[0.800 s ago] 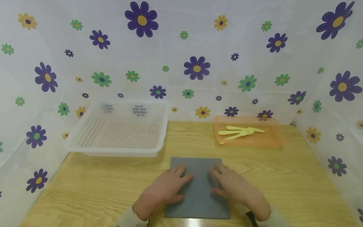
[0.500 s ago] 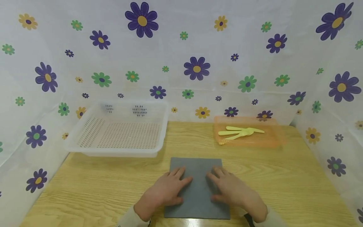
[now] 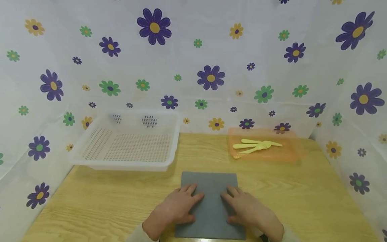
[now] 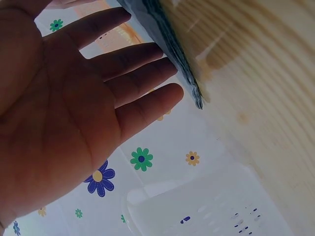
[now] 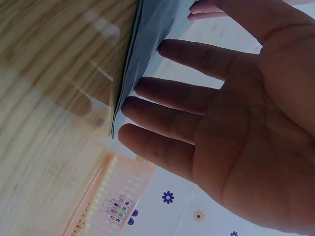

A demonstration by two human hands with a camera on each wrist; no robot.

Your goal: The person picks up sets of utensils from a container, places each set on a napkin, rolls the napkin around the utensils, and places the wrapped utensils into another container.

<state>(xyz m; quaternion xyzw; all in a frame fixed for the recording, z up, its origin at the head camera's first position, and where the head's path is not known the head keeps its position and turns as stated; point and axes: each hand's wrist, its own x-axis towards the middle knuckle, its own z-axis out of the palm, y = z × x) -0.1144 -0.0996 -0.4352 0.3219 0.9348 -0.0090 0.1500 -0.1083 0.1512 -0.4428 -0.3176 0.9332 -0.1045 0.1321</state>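
A flat grey rectangle [image 3: 211, 215] lies on the wooden table in front of me. Its edge looks layered in the left wrist view, like a thin stack or folded sheet [image 4: 165, 44]; the exact kind is unclear. My left hand [image 3: 178, 205] rests over its left side with fingers spread and fairly straight. On the right side, my right hand [image 3: 249, 208] lies the same way, fingertips touching the surface. Both palms are raised off it, as the left wrist view of the left hand [image 4: 74, 108] and the right wrist view of the right hand [image 5: 241, 118] show.
A white perforated plastic basket [image 3: 127, 164] stands at the back left of the table [image 3: 105, 201]. At the back right, an orange tray [image 3: 287, 153] holds several yellow plastic utensils [image 3: 257, 146]. A white flower-printed curtain [image 3: 187, 60] surrounds the table on three sides.
The head view has tilted up a little, so everything sits slightly lower in it. Both hands stay over the grey rectangle, with only small finger shifts.
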